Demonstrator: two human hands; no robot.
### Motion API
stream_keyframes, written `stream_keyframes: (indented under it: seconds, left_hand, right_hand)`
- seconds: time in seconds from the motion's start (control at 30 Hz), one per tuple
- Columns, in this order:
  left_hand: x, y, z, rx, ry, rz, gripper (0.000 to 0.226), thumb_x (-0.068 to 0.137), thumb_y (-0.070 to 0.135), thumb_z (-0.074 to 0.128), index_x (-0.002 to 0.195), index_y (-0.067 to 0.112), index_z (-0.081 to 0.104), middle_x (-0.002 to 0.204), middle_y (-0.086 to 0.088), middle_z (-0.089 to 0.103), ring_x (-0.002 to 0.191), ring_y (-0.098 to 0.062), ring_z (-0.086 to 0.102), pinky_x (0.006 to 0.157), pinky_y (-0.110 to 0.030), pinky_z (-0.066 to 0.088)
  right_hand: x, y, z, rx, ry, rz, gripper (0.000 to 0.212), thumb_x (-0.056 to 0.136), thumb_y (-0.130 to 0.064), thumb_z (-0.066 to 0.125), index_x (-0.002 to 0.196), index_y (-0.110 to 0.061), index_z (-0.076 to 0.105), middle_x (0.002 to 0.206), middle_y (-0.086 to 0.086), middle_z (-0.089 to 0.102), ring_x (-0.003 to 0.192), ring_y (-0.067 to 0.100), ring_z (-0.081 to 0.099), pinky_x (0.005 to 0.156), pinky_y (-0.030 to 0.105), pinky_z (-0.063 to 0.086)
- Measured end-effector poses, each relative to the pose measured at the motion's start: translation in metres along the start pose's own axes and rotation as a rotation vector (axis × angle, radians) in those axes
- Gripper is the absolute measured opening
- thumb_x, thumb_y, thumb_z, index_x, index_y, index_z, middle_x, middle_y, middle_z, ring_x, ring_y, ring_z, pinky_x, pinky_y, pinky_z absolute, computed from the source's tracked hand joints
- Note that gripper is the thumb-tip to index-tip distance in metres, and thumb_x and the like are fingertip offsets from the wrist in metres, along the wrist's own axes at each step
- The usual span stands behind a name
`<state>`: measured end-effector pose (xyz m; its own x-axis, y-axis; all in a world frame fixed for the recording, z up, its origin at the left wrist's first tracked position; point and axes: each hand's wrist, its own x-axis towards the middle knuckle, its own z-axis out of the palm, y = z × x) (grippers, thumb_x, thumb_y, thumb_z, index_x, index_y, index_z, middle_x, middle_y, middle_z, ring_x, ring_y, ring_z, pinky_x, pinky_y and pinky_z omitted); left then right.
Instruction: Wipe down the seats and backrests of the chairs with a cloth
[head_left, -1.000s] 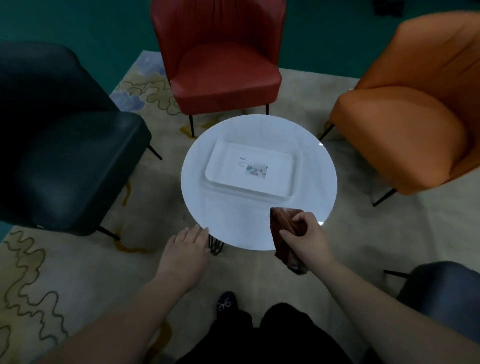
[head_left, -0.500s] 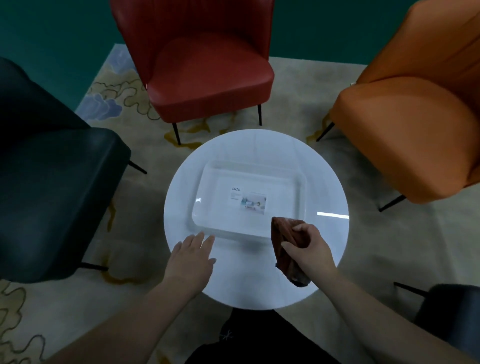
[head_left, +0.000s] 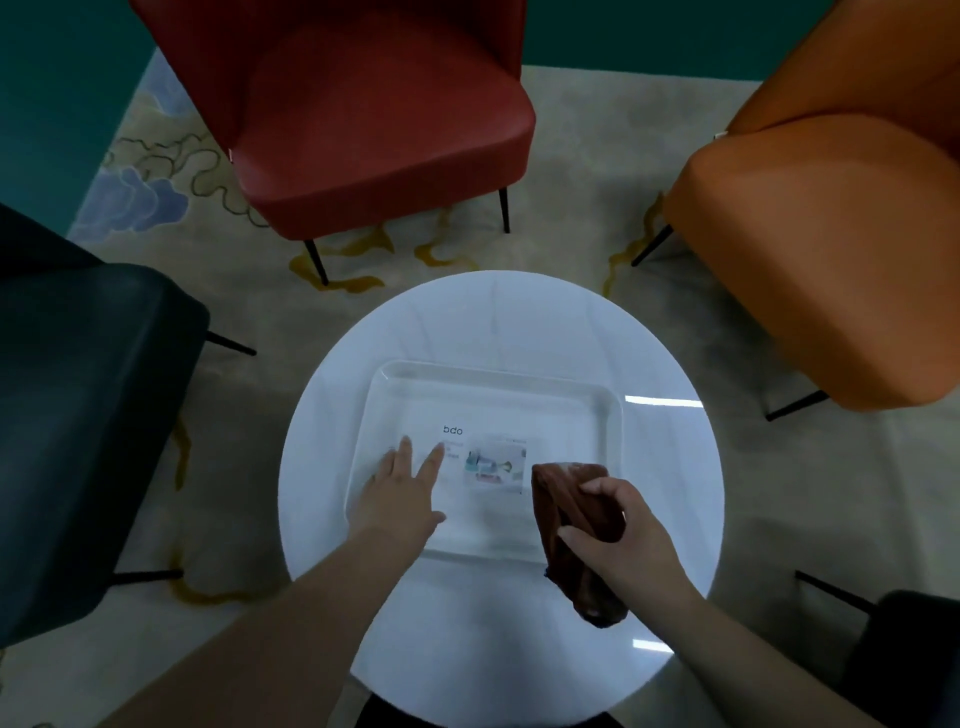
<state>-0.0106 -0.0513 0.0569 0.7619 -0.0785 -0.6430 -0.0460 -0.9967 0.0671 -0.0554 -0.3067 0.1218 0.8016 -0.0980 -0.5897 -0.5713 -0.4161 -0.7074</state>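
Note:
My right hand (head_left: 621, 540) grips a bunched brown cloth (head_left: 569, 512) over the near right corner of a clear tray (head_left: 493, 382). The cloth's loose end hangs below my fist. My left hand (head_left: 397, 493) is stretched out flat, fingers straight, over the tray's left side. A red chair (head_left: 384, 119) stands straight ahead beyond the round white table (head_left: 670, 478). To the right is an orange chair (head_left: 831, 249); on the left stands a black chair (head_left: 83, 415).
The tray lies in the middle of the table and has a printed label (head_left: 493, 462) inside. A dark seat (head_left: 914, 654) shows at the bottom right corner. A patterned beige rug (head_left: 571, 156) lies under the furniture, with teal floor (head_left: 52, 104) beyond it.
The view has closed in on the table. Both hands have moved forward from the table's near edge to over the tray, the right one keeping the cloth.

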Motion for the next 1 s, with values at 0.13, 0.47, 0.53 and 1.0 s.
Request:
stream_keyframes:
  seconds: [0.13, 0.47, 0.53, 1.0]
  left_hand:
    - [0.029, 0.0, 0.007, 0.051, -0.06, -0.015, 0.107, 0.083, 0.055, 0.064, 0.15, 0.032, -0.016, 0.159, -0.013, -0.016, 0.148, -0.028, 0.003, 0.115, -0.038, 0.022]
    - [0.048, -0.017, 0.029, 0.152, 0.009, 0.053, 0.121, 0.076, 0.059, 0.068, 0.144, 0.033, -0.029, 0.158, -0.013, -0.02, 0.147, -0.027, 0.001, 0.106, -0.032, 0.036]
    - [0.05, -0.017, 0.027, 0.16, -0.006, 0.062, 0.121, 0.076, 0.059, 0.068, 0.144, 0.034, -0.029, 0.158, -0.013, -0.02, 0.147, -0.027, 0.001, 0.106, -0.033, 0.036]
    - [0.057, -0.014, 0.007, 0.187, -0.045, 0.067, 0.119, 0.076, 0.06, 0.067, 0.146, 0.032, -0.025, 0.158, -0.015, -0.018, 0.147, -0.028, 0.003, 0.114, -0.031, 0.023]
  right_hand:
    - [0.017, -0.009, 0.003, 0.022, -0.018, 0.006, 0.048, 0.074, -0.027, 0.081, 0.109, -0.04, 0.051, 0.117, -0.015, 0.054, 0.103, 0.003, 0.057, 0.08, 0.018, 0.047]
    - [0.067, -0.023, 0.034, 0.213, -0.116, 0.098, 0.06, 0.086, 0.009, 0.051, 0.12, -0.04, 0.057, 0.127, -0.01, 0.055, 0.098, 0.017, 0.063, 0.08, 0.029, 0.054]
    - [0.077, -0.021, 0.041, 0.2, -0.109, 0.044, 0.063, 0.084, 0.011, 0.053, 0.122, -0.04, 0.057, 0.126, -0.011, 0.054, 0.088, 0.014, 0.065, 0.066, 0.022, 0.051]
    - [0.108, -0.001, 0.042, -0.203, -0.14, -0.093, 0.083, 0.081, -0.002, 0.071, 0.137, -0.051, 0.034, 0.118, 0.001, 0.042, 0.093, 0.004, 0.058, 0.09, 0.008, 0.043]
